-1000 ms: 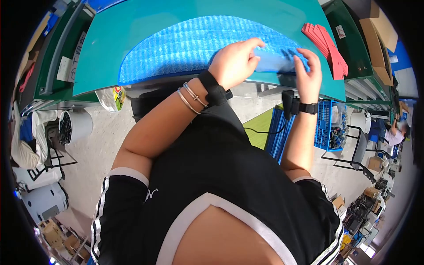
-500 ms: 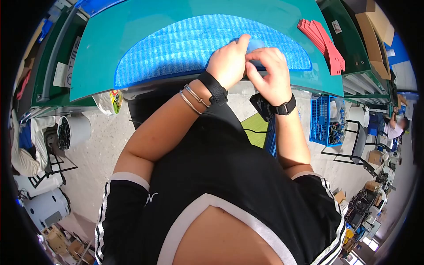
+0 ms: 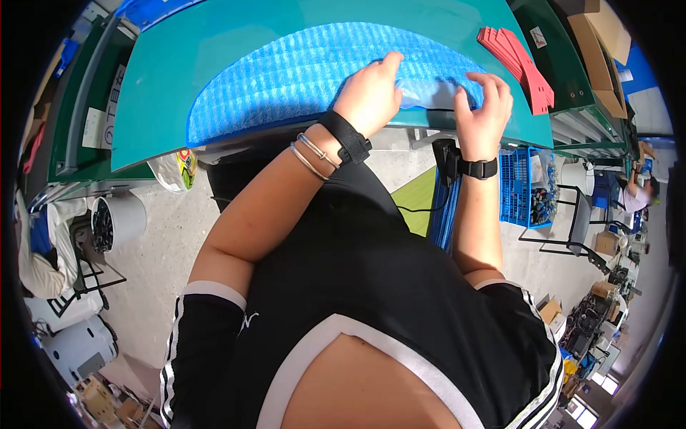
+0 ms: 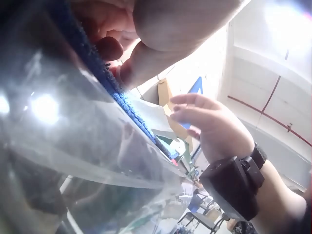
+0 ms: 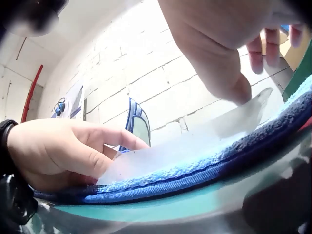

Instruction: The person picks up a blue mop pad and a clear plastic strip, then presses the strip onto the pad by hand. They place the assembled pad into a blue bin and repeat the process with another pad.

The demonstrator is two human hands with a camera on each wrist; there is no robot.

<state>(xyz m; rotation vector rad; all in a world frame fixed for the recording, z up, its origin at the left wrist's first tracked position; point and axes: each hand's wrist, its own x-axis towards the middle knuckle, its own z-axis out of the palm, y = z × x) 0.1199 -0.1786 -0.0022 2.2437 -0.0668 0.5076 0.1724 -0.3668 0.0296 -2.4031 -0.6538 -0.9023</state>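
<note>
Blue pad (image 3: pixel 286 79) part hidden, L hand (image 3: pixel 368 100) pinching clear strip (image 5: pixel 187 146), R hand (image 3: pixel 486 121) released.

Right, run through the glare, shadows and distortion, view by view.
Head: fisheye curvature, black corners, shadows on the blue mat. Left wrist: glare spots on the glossy surface, ceiling light blown out. Right wrist: washed-out brick wall, blurred dark shape top left.

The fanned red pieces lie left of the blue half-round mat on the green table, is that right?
No, the side is wrong: the head view shows the fanned red pieces right of the blue half-round mat, on the green table.
</note>
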